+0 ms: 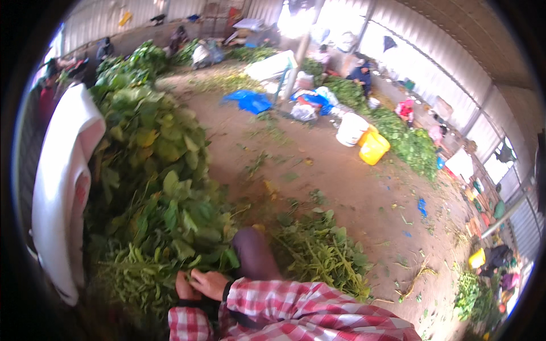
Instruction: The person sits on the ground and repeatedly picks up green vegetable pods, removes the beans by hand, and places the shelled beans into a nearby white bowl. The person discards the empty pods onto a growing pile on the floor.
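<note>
My left hand (187,286) and my right hand (209,283) meet low in the head view, just left of my bent knee. Their fingers close around something small and green, perhaps a pod; most of it is hidden. Loose green bean pods (138,273) lie heaped to the left of my hands. Leafy bean plants (170,221) rise in a pile directly beyond them. Another heap of pod-bearing stalks (328,251) rests on the ground to the right of my knee.
A white sack (59,187) stands at the left beside the long leaf pile. Yellow buckets (373,148) and a white bucket (352,129) stand across the earthen floor, near a post (297,68) and blue plastic sheeting (249,101). Several people sit by leaf piles along the walls.
</note>
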Demonstrator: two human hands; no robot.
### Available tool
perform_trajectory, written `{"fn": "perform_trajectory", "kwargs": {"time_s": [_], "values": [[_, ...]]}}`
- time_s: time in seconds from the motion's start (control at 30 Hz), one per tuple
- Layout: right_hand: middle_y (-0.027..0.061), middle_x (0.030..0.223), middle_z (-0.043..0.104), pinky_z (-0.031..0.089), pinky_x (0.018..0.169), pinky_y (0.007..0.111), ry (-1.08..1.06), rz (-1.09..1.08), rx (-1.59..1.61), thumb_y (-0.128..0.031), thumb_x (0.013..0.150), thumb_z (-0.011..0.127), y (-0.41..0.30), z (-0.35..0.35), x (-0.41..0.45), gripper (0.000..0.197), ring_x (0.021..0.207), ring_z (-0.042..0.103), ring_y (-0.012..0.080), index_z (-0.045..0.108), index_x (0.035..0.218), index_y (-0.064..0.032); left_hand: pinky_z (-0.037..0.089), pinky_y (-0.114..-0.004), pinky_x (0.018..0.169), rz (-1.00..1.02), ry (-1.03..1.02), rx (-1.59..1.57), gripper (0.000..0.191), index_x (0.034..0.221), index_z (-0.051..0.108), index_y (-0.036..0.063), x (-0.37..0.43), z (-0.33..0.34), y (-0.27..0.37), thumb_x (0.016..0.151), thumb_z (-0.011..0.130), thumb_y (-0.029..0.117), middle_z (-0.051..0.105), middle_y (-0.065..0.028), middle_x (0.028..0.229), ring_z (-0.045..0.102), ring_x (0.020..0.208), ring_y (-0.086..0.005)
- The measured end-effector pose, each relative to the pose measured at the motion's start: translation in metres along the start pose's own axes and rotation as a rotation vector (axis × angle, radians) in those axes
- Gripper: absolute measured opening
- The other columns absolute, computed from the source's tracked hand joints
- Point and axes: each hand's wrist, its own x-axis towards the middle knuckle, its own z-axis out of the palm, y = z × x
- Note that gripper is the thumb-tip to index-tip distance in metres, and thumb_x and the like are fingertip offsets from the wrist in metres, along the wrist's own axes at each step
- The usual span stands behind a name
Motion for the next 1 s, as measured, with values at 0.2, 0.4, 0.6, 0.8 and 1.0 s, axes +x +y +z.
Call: {"fn": "perform_trajectory", "kwargs": {"time_s": [0.2,0.4,0.6,0.8,1.0], "values": [[0.0166,0.063,0.058,0.045,0.047,0.048,0.124,-0.121,-0.192,-0.026,0.088,0.056,0.007,0.005,-0.002,0.016,0.054,0.058,0.0368,0.051,0.087,-0.0103,0.048,-0.036,0.063,0.052,-0.066,0.143,0.030,0.077,0.060,0.0075,0.003,0.002,-0.003,0.090,0.041,0.028,0.063,-0.0067,0.076,0.059,0.069,-0.0207],[0.0175,0.066,0.060,0.046,0.050,0.044,0.081,-0.119,-0.088,-0.024,0.085,0.063,-0.022,-0.014,-0.002,0.020,0.061,0.061,0.0369,0.054,0.095,-0.0079,0.046,-0.033,0.056,-0.054,0.195,-0.025,0.034,0.077,0.058,0.0049,-0.014,0.027,0.014,0.092,0.038,0.027,0.060,-0.0073,0.070,0.056,0.061,-0.0204],[0.0170,0.073,0.064,0.048,0.054,0.044,0.082,-0.077,-0.045,-0.026,0.086,0.063,-0.016,-0.024,0.004,0.023,0.065,0.063,0.0364,0.053,0.092,-0.0060,0.033,-0.026,0.035,-0.273,-0.075,-0.171,0.031,0.097,0.058,-0.0025,-0.021,0.015,0.027,0.085,0.038,0.019,0.057,-0.0061,0.069,0.044,0.044,-0.0124],[0.0144,0.072,0.064,0.047,0.051,0.043,0.118,-0.093,-0.050,-0.026,0.087,0.061,-0.018,-0.021,0.002,0.019,0.062,0.062,0.0353,0.054,0.091,-0.0089,0.035,-0.025,0.035,-0.309,0.043,-0.312,0.025,0.090,0.056,0.0011,-0.028,0.025,0.040,0.089,0.038,0.018,0.057,-0.0071,0.071,0.046,0.043,-0.0149],[0.0145,0.052,0.054,0.042,0.041,0.047,0.162,-0.100,-0.221,-0.035,0.090,0.054,0.007,-0.008,0.004,0.025,0.046,0.056,0.0348,0.048,0.093,-0.0111,0.047,-0.030,0.051,-0.189,-0.023,-0.234,0.028,0.084,0.056,0.0077,0.016,-0.009,0.003,0.092,0.038,0.028,0.060,-0.0044,0.073,0.058,0.062,-0.0190]]}}
